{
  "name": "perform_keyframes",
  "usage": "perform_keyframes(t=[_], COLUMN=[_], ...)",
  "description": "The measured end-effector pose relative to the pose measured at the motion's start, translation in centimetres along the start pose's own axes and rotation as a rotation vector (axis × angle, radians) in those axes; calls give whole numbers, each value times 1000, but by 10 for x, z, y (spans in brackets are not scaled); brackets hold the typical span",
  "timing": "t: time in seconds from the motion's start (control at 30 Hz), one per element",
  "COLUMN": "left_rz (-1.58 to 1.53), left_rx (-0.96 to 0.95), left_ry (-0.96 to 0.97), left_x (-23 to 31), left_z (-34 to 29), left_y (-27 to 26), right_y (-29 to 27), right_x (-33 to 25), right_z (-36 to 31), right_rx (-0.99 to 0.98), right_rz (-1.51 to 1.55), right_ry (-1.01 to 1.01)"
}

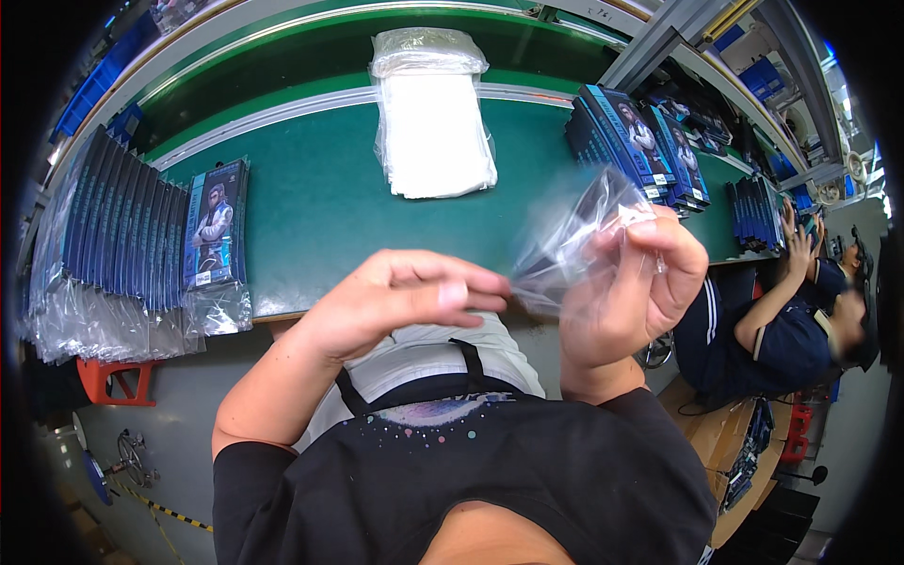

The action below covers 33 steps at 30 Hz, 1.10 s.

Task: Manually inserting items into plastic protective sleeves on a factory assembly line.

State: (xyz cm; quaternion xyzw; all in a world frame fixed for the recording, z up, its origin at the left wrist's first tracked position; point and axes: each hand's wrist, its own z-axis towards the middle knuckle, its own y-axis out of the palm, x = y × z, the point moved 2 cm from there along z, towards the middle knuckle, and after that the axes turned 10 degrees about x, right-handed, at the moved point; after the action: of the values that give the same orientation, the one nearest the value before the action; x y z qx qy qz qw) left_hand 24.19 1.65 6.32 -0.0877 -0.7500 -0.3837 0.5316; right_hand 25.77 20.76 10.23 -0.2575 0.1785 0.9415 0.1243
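Observation:
A clear plastic bag (565,250) hangs crumpled and partly blurred in front of my chest. My right hand (640,282) pinches it near one edge between thumb and fingers. Beside the bag's left end is my left hand (405,297), fingers stretched out and thumb apart. Its fingertips come close to the plastic; whether they touch it I cannot tell. Beyond both hands, a stack of flat clear bags (438,141) lies on the green tabletop (320,188).
At the left stands a row of dark blue boxes in clear bags (132,226), with one bagged box (215,226) facing up. More blue boxes (626,141) are stacked at the right. A co-worker (791,320) sits farther right. A red stool (118,379) is below the table.

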Motion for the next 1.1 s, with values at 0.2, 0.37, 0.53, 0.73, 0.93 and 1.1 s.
perform_keyframes(t=[0.2, 0.37, 0.53, 0.73, 0.93, 1.1], left_rz=[-582, -418, -389, -205, 1065, 1971], left_rx=[164, 618, 684, 851, 1439, 1448], left_ry=[-125, -80, 93, 190, 658, 190], left_x=[-22, -13, -9, -2, 23, 4], left_z=[-2, -15, -45, -64, -120, -118], left_y=[-11, -26, -48, -55, -107, -167], right_y=[52, 54, 45, 32, 33, 26], right_x=[-5, -11, -45, -60, -41, -47], right_z=[-43, -24, 27, 29, 28, 31], right_rx=[-804, -841, -771, -737, -749, -733], right_rz=[13, 244, 264, 179, 186, 168], right_ry=[72, -121, -269, -269, -234, -260])
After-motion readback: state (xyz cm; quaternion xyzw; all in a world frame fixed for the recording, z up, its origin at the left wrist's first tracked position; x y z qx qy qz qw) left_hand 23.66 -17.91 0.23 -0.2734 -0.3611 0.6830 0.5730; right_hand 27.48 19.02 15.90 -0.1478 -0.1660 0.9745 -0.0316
